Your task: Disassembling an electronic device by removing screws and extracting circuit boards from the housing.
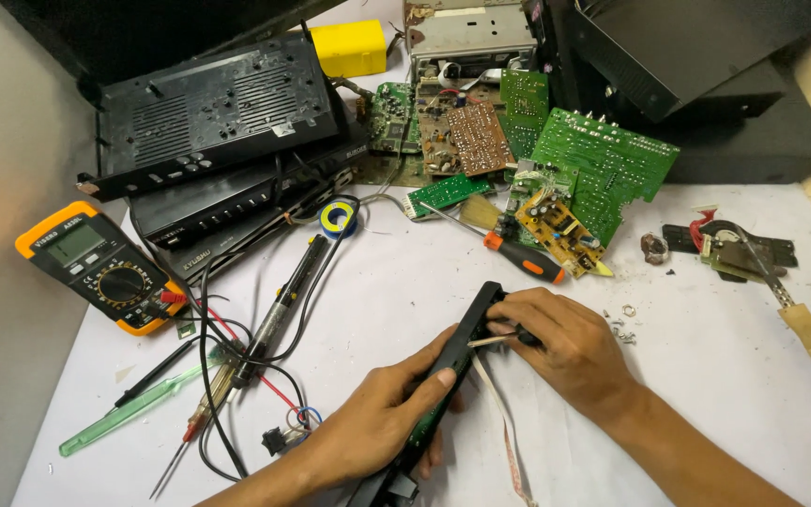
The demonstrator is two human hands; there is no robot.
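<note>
Head view: cluttered white table (405, 282), grey wall (2, 141) left.

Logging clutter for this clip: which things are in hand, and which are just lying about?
In hand: long black panel, held by left hand and right hand; pale ribbon cable.

Lying about: multimeter, soldering iron, screwdriver, green circuit boards, solder reel, black casings.
</note>
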